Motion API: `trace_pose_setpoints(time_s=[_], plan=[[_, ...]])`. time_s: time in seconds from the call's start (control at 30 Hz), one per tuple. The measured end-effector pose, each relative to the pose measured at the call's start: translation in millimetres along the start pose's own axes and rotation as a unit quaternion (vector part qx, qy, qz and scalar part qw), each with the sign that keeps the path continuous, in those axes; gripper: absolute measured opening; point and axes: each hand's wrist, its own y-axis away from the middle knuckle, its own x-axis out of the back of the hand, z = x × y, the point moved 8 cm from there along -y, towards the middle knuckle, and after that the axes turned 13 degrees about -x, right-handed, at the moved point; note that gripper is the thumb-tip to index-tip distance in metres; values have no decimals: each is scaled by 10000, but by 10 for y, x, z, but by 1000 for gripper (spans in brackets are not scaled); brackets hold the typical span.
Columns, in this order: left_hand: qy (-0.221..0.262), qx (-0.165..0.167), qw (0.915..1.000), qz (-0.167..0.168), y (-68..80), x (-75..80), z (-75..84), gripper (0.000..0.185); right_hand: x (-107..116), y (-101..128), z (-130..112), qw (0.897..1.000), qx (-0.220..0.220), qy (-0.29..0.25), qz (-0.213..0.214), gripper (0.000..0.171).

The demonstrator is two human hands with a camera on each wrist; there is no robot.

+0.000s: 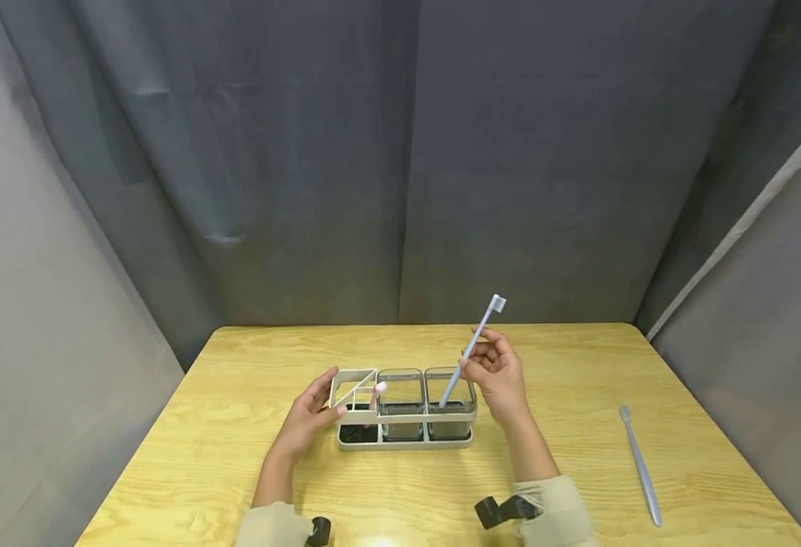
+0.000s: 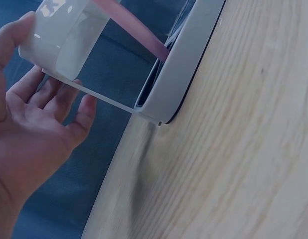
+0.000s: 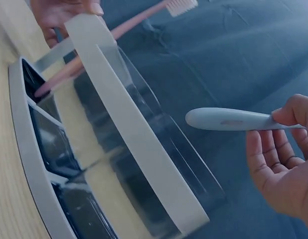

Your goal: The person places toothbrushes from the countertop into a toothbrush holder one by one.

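A white toothbrush holder (image 1: 407,418) stands on the table with two clear cups, the middle cup (image 1: 402,431) and the right cup (image 1: 449,431). At its left end, my left hand (image 1: 305,418) grips the divided top section, thumb in front and fingers along the outer side. A pink toothbrush (image 3: 139,20) leans in that left section, bristles up. My right hand (image 1: 499,376) pinches a light blue toothbrush (image 1: 480,328) between thumb and fingers. Its bristles point up, and its rounded handle end (image 3: 214,118) appears apart from the holder in the right wrist view.
Another blue-grey toothbrush (image 1: 640,463) lies on the right side of the wooden table (image 1: 236,456). Grey curtains (image 1: 305,190) hang behind the table's far edge and along both sides.
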Motion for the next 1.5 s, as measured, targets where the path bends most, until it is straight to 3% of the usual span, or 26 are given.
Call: trace_pose_setpoints(time_s=[0.1,0.43,0.7,1.0,1.5], plan=[[-102,-53,9999,23,-23,25,-62,69,-63,13,-20,9999,84,-57,42,47],[25,-121,9998,130,29,61,-29,69,-330,67,-3,9995,228,-166,106,40],[151,-50,9998,84,71,91,-69,69,-539,84,-7,9986,300,-344,-269,41],[108,-117,9998,109,128,117,-25,68,-745,128,4,9974,554,-362,-295,39],[151,-323,9993,108,145,62,6,69,-914,201,147,9962,400,-689,-356,39]])
